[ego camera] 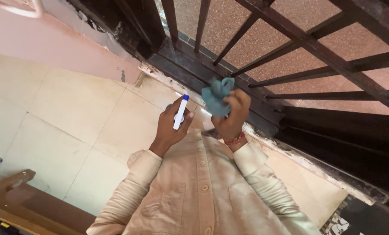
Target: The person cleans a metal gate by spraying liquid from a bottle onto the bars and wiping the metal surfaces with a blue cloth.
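Person stands at a dark barred metal gate [316,48], both hands raised in front of the chest of a cream button shirt [203,187]. Left hand [170,126] is closed around a small spray bottle [181,112], white with a blue top, held upright just beside the other hand; fingers wrap the body, thumb side faces the camera. Right hand [233,115] is closed on a bunched blue cloth [216,95], which spills above the fingers near the gate's bottom rail. Judgement: cloth is soft, light and limp, takes any grip, best gathered in the fist as here. The bottle looks light, rigid plastic, possibly slick if wet; hold round the body. Most of the bottle is hidden behind the palm, so its shape and nozzle direction are unclear. Tiled floor [68,113]; a wooden piece [16,187] is cut off at lower left.
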